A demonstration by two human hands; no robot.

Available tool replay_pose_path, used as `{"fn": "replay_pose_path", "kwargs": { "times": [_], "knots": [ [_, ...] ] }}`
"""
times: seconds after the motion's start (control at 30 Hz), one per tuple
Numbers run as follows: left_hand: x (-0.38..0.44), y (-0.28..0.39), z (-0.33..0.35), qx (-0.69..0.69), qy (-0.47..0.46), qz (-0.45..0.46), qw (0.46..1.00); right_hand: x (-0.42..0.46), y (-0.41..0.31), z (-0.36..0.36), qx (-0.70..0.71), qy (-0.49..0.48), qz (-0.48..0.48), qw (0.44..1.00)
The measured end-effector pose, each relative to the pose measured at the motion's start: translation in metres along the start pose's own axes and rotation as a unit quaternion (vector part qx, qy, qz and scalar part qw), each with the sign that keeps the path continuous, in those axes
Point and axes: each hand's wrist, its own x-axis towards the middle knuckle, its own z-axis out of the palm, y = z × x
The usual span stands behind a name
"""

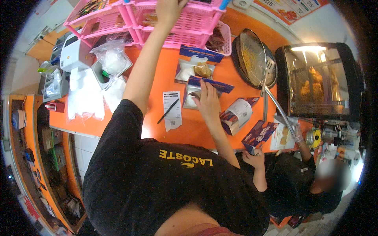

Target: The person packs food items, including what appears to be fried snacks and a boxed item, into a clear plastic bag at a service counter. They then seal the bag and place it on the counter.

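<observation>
My left hand (169,13) reaches up to the stacked pink plastic rack (189,22); its fingertips are cut off by the picture's top edge. My right hand (210,98) lies over the nearer open cardboard takeaway box (189,91), its fingers across the dark blue flap (223,86) and the thumb beside a white wrapped lump. Whether it grips anything under the palm is hidden. Just behind, a second open takeaway box (179,77) holds a white wrapped lump (187,71) and a brown filled bag (202,69). A printed receipt (173,118) with a black pen (169,110) across it lies left of my right hand.
At right, a closed box (237,113) bears a paper slip. A co-worker's hand (254,159) holds another box (260,135); their gloved hand is near metal tongs (280,107). A pan (251,59) and lit glass cabinet (319,79) stand behind. White bags (85,94) and a printer (75,51) are left.
</observation>
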Motion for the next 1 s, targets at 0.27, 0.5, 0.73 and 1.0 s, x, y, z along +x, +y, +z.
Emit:
{"fn": "replay_pose_path", "kwargs": {
  "times": [0.27, 0.5, 0.73, 1.0],
  "knots": [
    [0.046, -0.055, 0.032, 0.169, 0.023, 0.053, 0.984, -0.073, -0.009, 0.027, -0.104, -0.102, 0.027, 0.989],
    [-0.075, -0.002, -0.029, 0.038, 0.024, 0.169, 0.985, -0.092, -0.014, 0.047, 0.196, -0.255, 0.043, 0.946],
    [-0.35, 0.026, -0.075, -0.265, -0.207, -0.222, 0.915, -0.069, 0.009, 0.026, 0.086, 0.12, 0.254, 0.956],
    [-0.312, -0.003, -0.004, -0.153, -0.132, -0.188, 0.961, -0.015, 0.022, 0.033, 0.166, 0.066, 0.37, 0.912]
  ]
}}
